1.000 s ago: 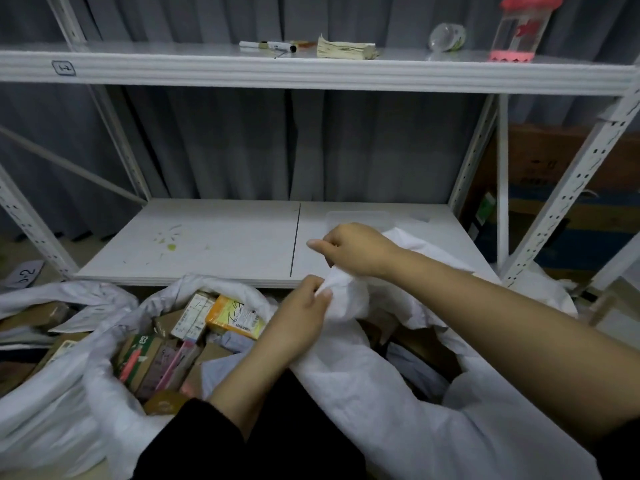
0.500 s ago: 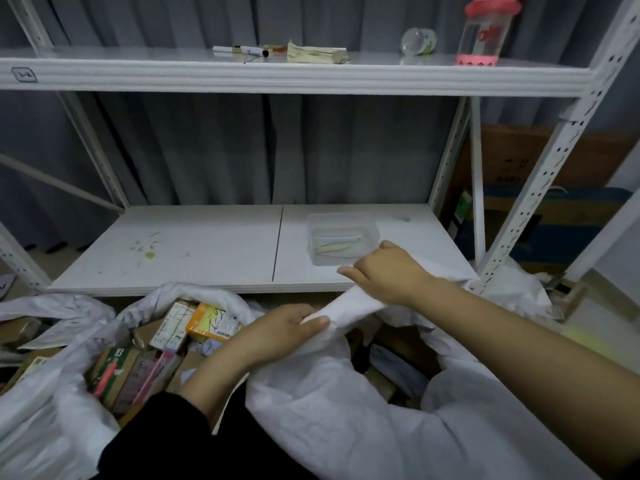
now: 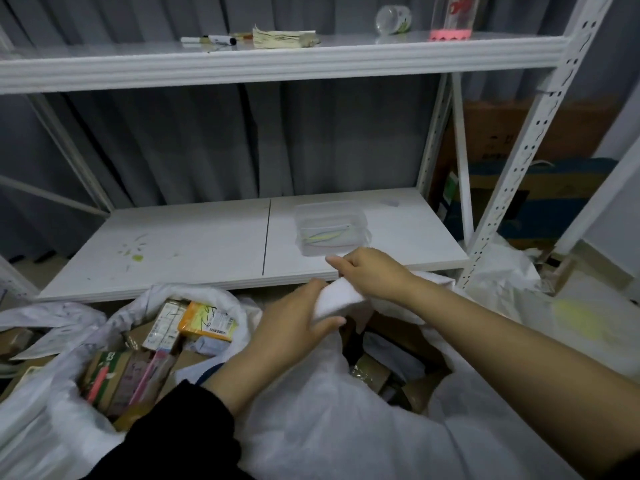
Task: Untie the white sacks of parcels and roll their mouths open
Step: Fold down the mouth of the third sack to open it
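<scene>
Both my hands are in the middle of the frame, on the mouth of the white sack [image 3: 329, 427] that fills the lower right part. My left hand [image 3: 298, 327], coming out of a black sleeve [image 3: 173, 441] at the lower left, grips the folded edge [image 3: 341, 301] of the sack, with the fingers curled over the cloth and the thumb under it. My right hand [image 3: 374, 275] holds the same fold just beside it, a little higher. Its fingers are curled around the cloth and one fingertip points to the left. The two hands almost touch. Under the fold the mouth is open, and I see brown cardboard parcels [image 3: 398, 362] inside.

At the lower left lies a second white sack [image 3: 41, 427], its mouth already open. It is full of small boxes, and an orange box [image 3: 207, 322] with a barcode label lies on top.

Behind the sacks is the lower shelf [image 3: 194, 244] of a white metal rack, with a clear plastic box [image 3: 330, 228] near my right hand. On the upper shelf [image 3: 277, 60], at the top of the frame, lie a marker [image 3: 207, 39] and a stack of papers [image 3: 280, 39]. A grey curtain [image 3: 242, 140] hangs behind the rack.
</scene>
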